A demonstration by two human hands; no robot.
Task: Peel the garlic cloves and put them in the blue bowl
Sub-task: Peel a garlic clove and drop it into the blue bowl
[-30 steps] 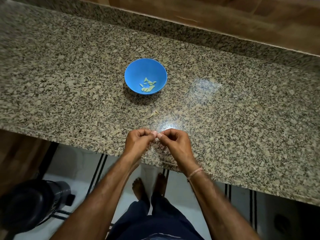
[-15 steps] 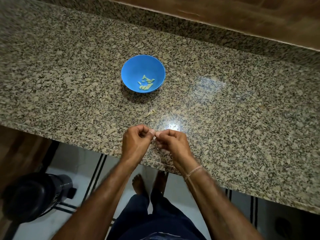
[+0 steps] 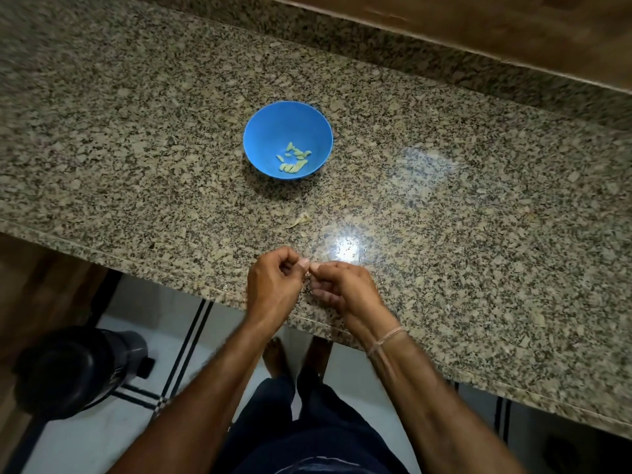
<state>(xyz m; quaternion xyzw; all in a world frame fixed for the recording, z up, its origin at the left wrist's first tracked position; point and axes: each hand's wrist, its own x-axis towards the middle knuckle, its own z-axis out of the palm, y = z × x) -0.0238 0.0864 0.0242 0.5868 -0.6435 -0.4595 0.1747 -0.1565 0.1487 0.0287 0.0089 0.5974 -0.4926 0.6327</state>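
Granite, speckled grey and tan and polished enough to mirror a lamp, makes up the long kitchen counter (image 3: 478, 234) where the work is going on. Near its front edge the left hand (image 3: 273, 285) and the right hand (image 3: 345, 289) meet thumb tip to thumb tip, fingers curled in, and both pinch a small pale garlic clove (image 3: 307, 272) between them; only a sliver of it shows past the fingertips, so whether its skin is on cannot be told. Farther back on the counter, well apart from the hands, stands the round blue plastic bowl (image 3: 270, 128), upright, with a small heap of peeled pale-green garlic cloves (image 3: 293, 159) lying in its bottom. Between the bowl and the hands lies a curled, papery scrap of garlic skin (image 3: 301, 220), just beside the bright reflection. A thin pinkish thread bracelet (image 3: 386, 338) circles the right wrist. Below the counter edge show bare feet (image 3: 277, 357) on a white tiled floor (image 3: 102, 439) with black stripes, and a dark round container (image 3: 68, 367) stands at the left.
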